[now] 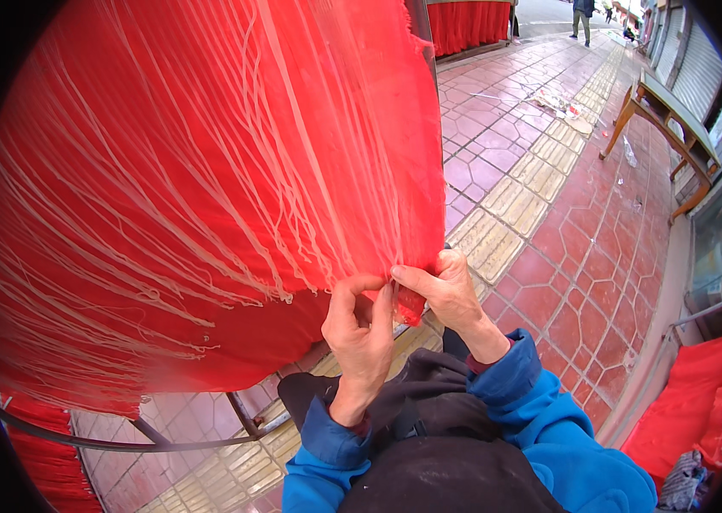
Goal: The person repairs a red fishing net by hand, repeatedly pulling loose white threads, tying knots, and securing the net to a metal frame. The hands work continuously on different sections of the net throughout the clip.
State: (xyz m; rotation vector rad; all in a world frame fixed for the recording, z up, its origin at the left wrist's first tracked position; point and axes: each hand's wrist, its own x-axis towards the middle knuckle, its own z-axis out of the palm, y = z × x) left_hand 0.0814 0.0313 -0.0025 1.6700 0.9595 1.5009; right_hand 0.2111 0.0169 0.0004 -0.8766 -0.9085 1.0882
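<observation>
A large red cloth (369,77) hangs in front of me, overlaid with many long pale threads (293,197) whose loose ends form a fringe. My left hand (359,333) pinches a gathered bunch of these threads near the cloth's lower right corner. Right beside it, my right hand (453,295) has thumb and fingers closed at the same spot, on the threads and perhaps the cloth's edge. The fingertips of both hands nearly meet. Exactly what lies between them is too small to make out. A red scrap of the cloth corner shows below the fingers.
A curved dark metal bar (181,445) runs under the cloth at lower left. On the right, a wooden table (669,107) stands on the tiled pavement (583,282). More red fringed cloth (694,393) lies at lower right. Litter (562,107) and a standing person (582,19) are farther off.
</observation>
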